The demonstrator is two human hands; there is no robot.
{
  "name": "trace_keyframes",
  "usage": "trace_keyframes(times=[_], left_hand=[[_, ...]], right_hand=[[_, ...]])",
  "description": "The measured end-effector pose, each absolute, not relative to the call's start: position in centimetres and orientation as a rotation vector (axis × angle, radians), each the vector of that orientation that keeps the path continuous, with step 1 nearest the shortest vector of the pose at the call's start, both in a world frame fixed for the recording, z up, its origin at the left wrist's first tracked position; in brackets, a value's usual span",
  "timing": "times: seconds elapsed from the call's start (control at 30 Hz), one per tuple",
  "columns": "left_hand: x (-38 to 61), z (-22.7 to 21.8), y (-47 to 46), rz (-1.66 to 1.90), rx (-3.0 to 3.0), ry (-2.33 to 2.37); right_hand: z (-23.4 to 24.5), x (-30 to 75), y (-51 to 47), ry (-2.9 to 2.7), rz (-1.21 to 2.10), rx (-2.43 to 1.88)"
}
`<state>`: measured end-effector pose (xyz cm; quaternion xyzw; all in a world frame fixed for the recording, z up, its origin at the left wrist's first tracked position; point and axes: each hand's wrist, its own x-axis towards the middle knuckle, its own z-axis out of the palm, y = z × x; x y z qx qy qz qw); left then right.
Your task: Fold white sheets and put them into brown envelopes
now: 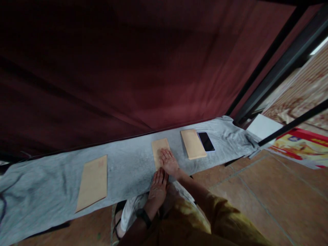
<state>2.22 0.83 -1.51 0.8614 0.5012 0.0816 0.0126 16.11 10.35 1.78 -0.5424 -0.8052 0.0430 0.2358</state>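
A brown paper envelope lies on the grey cloth in front of me. My right hand rests flat on its right side, palm down with the fingers stretched out. At the envelope's near end is my left hand, also palm down, its fingers extended and partly over the near edge. Neither hand grips anything, and together they hide the envelope's lower part. To the right sits a small stack of brown envelopes. Another brown envelope, with faint red print near its top corner, lies at the left.
A dark-screened phone lies beside the stack. The grey cloth covers a long narrow surface, wrinkled at both ends. Behind it hangs a dark red curtain. Black metal bars, a white box and a colourful carton stand at the right.
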Motion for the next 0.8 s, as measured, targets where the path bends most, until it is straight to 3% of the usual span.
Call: trace_keyframes(times=[0.37,0.8], left_hand=[[1.9,-0.7,0.3,0.311,2.708,1.563],[0.7,1.1,-0.4,0.257,2.489,1.733]], right_hand=[[-1.7,19.0,0.9,-2.23,0.037,-1.518],[0.6,22.1,-0.3,-2.214,0.194,-1.589]])
